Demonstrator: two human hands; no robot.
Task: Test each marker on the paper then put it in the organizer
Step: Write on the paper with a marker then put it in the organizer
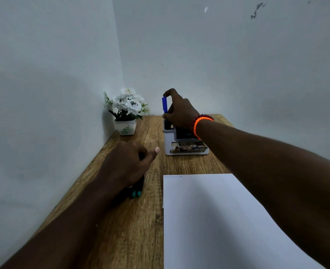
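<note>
Two hands: right hand (pixel 176 111) pinches blue-capped marker (pixel 164 105) over plastic organizer (pixel 185 144); left hand (pixel 130 162) grips markers (pixel 136 188).

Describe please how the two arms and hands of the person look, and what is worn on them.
Both forearms are bare, with no sleeves in view. The right hand has two beaded bracelets at its wrist: a bright orange bracelet and, beside it toward the hand, a dark red bracelet. The left hand wears nothing visible: no ring, watch or band. Neither hand wears a glove.

organizer (pixel 186 147) label, "42", partial "OP"
</note>
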